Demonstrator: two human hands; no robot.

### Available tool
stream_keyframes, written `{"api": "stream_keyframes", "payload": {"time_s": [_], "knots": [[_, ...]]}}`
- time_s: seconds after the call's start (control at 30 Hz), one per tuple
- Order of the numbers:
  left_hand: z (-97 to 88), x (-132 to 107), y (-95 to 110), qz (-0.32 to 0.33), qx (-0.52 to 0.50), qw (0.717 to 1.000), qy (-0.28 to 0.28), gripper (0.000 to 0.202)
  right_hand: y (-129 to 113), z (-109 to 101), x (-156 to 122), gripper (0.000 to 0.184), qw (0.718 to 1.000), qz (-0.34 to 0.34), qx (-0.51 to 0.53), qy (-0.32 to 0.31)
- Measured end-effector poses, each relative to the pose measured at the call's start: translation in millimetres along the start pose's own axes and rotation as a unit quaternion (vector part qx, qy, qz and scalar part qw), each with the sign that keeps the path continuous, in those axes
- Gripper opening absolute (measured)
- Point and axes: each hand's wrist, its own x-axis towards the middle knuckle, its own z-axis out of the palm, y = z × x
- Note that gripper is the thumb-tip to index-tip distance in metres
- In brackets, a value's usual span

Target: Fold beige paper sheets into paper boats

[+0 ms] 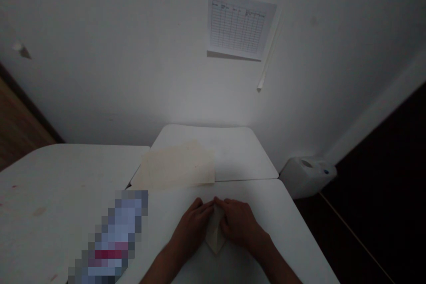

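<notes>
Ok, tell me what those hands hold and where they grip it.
A folded cream paper, pinned to the table by left hand and right hand, fingers on its upper part.

Bare left hand, bare right hand, bare forearms

Both forearms converge, left hand and right hand palm-down, fingertips meeting.

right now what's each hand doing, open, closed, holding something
left hand: fingertips on the small folded cream paper piece; pinching or pressing cannot be told
right hand: resting on the same paper; cannot be told either
</notes>
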Motion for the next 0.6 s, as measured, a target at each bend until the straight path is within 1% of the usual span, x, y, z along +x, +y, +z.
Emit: {"api": "stream_keyframes", "payload": {"time_s": [0.1,0.2,0.3,0.43,0.6], "knots": [[-4.5,-5,0,-0.003,0.020,1.000,-0.017,0.034,0,2,0,0.061,1.000,0.005,-0.003,-0.004],[-7.2,-16,-2,-0.006,0.048,0.998,-0.028,0.035,3,6,1,0.062,1.000,0.011,0.000,-0.005],[-7.8,-31,-5,0.002,0.073,0.997,-0.025,0.041,4,9,1,0.062,1.000,0.016,0.004,-0.008],[-9.8,-49,-8,0.009,0.098,0.995,-0.019,0.047,2,5,0,0.063,1.000,0.017,0.008,-0.018],[-16.9,-64,-6,0.025,0.121,0.992,-0.002,0.051,-1,3,0,0.061,1.000,0.021,0.004,-0.013]]}}
